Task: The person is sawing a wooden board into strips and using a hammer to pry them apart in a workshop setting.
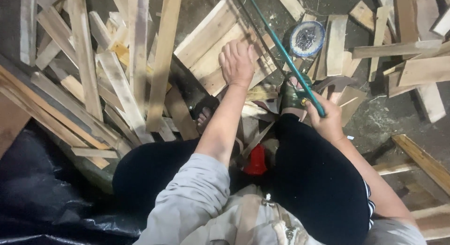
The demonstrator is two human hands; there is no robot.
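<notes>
My left hand (237, 63) rests palm down on a flat wooden panel (213, 48) made of joined planks, pressing on its near edge. My right hand (328, 117) is closed around the near end of a long teal metal rod (281, 50), which runs diagonally up and left over the panel's right side. It looks like a hammer handle; its far end is out of view. I am squatting, with dark trousers and sandalled feet (293, 92) just below the panel.
A round blue-rimmed bowl of nails (307, 37) sits right of the panel. Loose planks and offcuts (117, 81) are piled all around, thickest on the left. A red object (257, 160) lies between my knees. Black sheeting (37, 188) covers the lower left.
</notes>
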